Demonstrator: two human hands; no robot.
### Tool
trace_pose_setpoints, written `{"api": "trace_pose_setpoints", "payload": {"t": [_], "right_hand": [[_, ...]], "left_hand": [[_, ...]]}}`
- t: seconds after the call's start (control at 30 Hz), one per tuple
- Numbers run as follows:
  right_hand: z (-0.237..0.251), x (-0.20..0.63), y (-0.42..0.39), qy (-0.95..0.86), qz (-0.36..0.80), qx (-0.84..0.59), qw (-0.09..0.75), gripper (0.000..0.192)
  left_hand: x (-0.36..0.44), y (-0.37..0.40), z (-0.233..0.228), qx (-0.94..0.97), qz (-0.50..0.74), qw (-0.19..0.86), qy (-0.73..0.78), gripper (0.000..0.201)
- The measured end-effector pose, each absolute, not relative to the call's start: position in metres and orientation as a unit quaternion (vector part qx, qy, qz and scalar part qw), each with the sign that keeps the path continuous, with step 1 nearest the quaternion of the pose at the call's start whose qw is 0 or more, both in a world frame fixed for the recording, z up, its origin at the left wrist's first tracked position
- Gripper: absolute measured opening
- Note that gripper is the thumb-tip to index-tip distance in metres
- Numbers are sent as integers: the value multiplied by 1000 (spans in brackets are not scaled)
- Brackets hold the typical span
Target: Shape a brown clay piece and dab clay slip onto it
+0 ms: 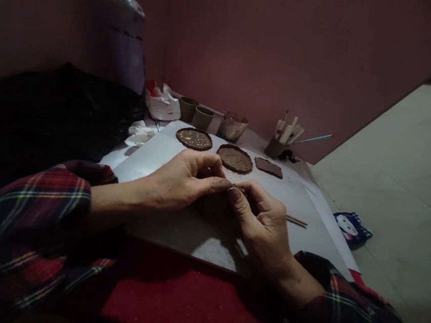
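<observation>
- Pinching a small brown piece of clay between them, the left hand and the right hand meet thumb-tip to thumb-tip over the middle of a pale grey board.
- Both hands have their fingers curled inward and pressed together on the clay; most of it is hidden beneath the fingers, so its shape cannot be told, though it seems to be a flat dark lump resting on the board.
- Each wrist comes out of a red plaid sleeve.
- A thin wooden stick lies on the board just beside the right hand.
- Farther back on the board lie three flat clay pieces in a row: a round disc with yellow dots, a round textured disc and a smaller irregular slab.
- Behind them stand two dark cups, a clay-smeared bowl and a small holder of tools, near the reddish wall.
- A white plastic bag sits at the left of the cups.
- A red cloth lies under the near edge of the board.
</observation>
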State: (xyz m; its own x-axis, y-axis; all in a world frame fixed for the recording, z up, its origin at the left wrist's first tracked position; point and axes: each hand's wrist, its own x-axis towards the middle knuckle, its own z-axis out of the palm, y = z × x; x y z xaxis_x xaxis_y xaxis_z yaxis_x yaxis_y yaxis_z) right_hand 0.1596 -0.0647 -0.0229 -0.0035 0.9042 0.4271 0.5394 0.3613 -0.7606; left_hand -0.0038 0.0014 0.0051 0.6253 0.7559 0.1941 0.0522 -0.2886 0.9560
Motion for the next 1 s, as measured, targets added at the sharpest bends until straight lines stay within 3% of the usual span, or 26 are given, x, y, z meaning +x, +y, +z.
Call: {"api": "trace_pose_setpoints", "payload": {"t": [1.0], "right_hand": [[-21,160,-67,-702,198,-524,440,25]], "left_hand": [[-4,-1,6,709,348,546,280,23]]}}
